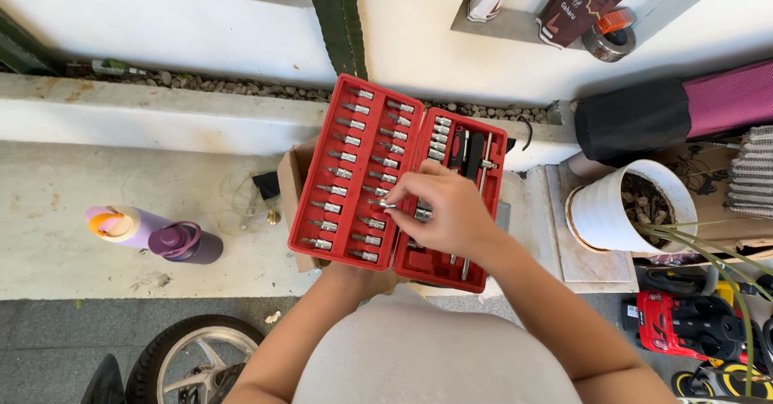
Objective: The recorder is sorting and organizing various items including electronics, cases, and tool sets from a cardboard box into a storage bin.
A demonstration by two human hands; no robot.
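An open red socket-set case [411, 122] rests on a cardboard box [291, 180] in front of me. Its lid half holds rows of several silver sockets and bits; the other half holds black-handled tools. My right hand [447, 211] reaches over the case's middle, its fingertips pinching a small silver socket [387, 204] in the lid's right-hand row. My left hand [362, 279] is mostly hidden under the near edge of the case and appears to hold it up from below.
A purple water bottle [157, 235] lies on the concrete ledge at left. A white plant pot [628, 203] stands at right, with red tools [684, 323] below it. A tyre [197, 356] sits at bottom left. A tape roll [608, 38] and cartons sit in a wall niche.
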